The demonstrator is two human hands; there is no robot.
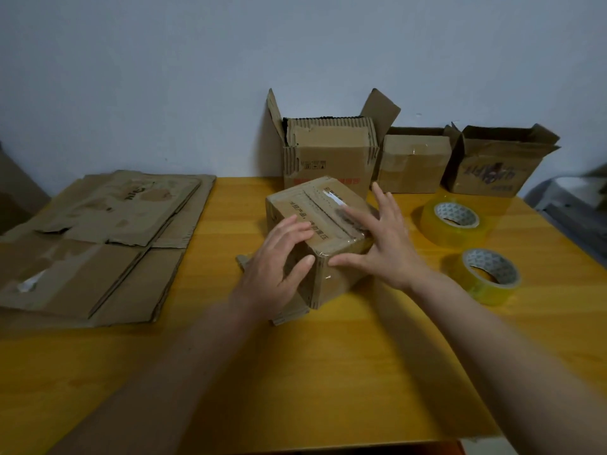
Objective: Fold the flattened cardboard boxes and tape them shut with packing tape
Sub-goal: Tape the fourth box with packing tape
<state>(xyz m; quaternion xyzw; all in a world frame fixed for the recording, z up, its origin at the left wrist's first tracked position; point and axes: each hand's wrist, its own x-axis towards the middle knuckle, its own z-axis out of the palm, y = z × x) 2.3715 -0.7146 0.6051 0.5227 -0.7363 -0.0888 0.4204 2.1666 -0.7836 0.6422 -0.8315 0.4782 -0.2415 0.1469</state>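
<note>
A small folded cardboard box (307, 205) with clear tape along its top seam stands tilted in the middle of the yellow table (345, 356). My left hand (274, 274) lies against the box's near left side, fingers spread and straight. My right hand (382, 238) presses flat on the taped top and right corner, thumb on the front face. Two rolls of yellowish packing tape lie to the right, one farther back (451, 223) and one nearer (489, 274). A stack of flattened cardboard boxes (98, 244) covers the table's left part.
Three assembled boxes stand against the wall at the back: a tall one with raised flaps (328, 152), a small taped one (412, 162) and an open one (496, 162). A grey object (578, 205) sits beyond the table's right edge.
</note>
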